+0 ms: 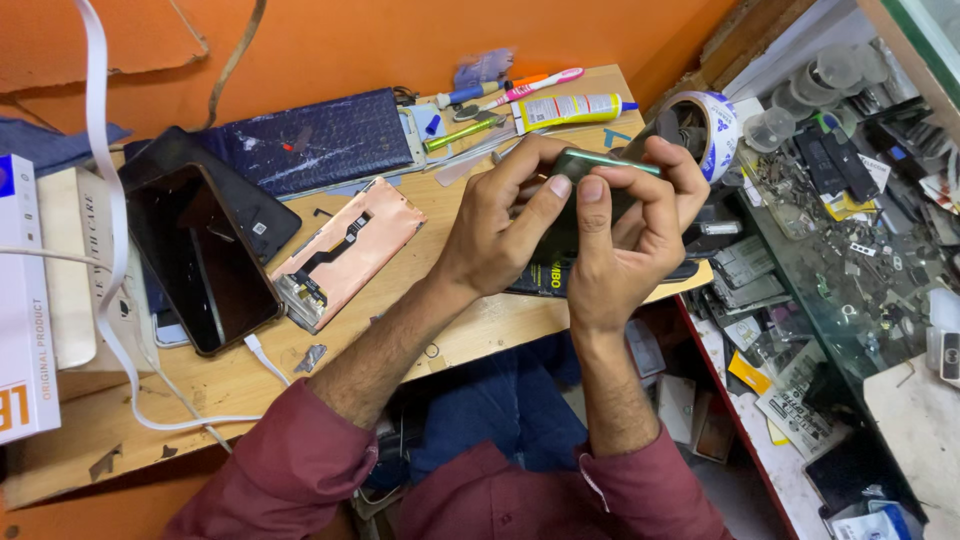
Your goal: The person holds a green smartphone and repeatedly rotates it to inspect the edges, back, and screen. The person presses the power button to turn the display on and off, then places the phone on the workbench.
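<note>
Pressing both thumbs along the upper edge of a dark phone, the person holds it above the right end of the wooden workbench; the left hand wraps it from the left, fingers curled over the top, and the right hand clamps it from the right and beneath, both closed tight on the one device. The step in hand looks like seating or prising the phone's face at its edge, since the thumbs sit side by side on the rim; whether the panel is going on or coming off I cannot tell. A next move here would call for even pressure along the rim and a steady hold, as the glass would likely crack under a twist.

The phone is tilted, its thin green-tinged edge turned up towards the camera; its long axis runs roughly from near left to far right, the far end towards a roll of tape at the bench's right corner. A copper-backed display panel lies near the bench's middle; another black phone lies towards the left edge; a tube of glue rests along the back edge.
</note>
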